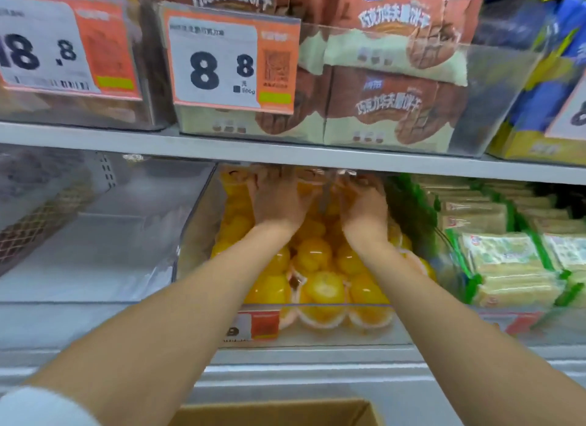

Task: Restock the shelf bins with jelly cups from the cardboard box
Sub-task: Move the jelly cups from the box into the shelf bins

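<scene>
Writing came first on the upper shelf: the left tag read "18.8", and the middle tag beside it read "8 8" with "500g" in small print. Right of that tag, brown-and-cream biscuit packs carried Chinese lettering too blurred to read, and blue-and-yellow packs filled the far right.

On the lower shelf, a clear left bin held dark lattice-printed packs. The middle bin was piled with yellow jelly cups. A small tag on its front showed only a "9", the rest hidden by the left forearm. Green-and-white packs lay to the right. The cardboard box showed its rim at the bottom edge, between the forearms.

Both hands reached deep into the middle bin, above the jelly cups and just under the upper shelf. The left hand showed its back, and the right hand was close beside it. Their fingertips were blurred, so whether either was grasping a cup or released could not be told.
</scene>
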Motion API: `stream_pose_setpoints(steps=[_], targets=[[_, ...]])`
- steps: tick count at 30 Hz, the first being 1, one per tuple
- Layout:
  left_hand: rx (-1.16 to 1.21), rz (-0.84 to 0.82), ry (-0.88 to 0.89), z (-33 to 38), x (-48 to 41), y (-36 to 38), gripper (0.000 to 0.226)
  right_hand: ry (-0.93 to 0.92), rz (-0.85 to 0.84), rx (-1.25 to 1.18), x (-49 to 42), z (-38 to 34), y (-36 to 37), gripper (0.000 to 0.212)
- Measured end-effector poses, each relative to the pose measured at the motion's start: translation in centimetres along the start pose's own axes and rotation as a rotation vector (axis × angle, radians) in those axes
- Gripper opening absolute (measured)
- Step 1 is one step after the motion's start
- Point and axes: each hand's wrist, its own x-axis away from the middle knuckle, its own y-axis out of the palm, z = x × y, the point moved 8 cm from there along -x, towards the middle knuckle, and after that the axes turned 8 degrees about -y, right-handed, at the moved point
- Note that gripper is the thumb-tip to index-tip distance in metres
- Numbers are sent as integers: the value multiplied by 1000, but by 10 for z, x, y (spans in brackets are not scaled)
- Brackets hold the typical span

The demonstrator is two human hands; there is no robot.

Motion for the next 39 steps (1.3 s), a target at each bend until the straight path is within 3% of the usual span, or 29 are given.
stream_pose_setpoints(steps=[2,6,10,18,31,39], targets=[[-68,20,53,2,-4,13,68,-27,-64,191,-13,5,12,39],[-97,28,94,-2,-9,30,65,-95,-90,300,-19,12,27,41],[-107,-23,99,-2,-9,34,82,-164,-117,454,-18,8,31,40],[-45,46,134,-7,-12,22,50,-175,-108,495,-20,10,33,47],[-103,21,145,-6,-9,29,50,-151,-76,498,-18,15,28,50],[-105,-100,135,1,12,7,58,-177,-122,484,5,-11,8,49]])
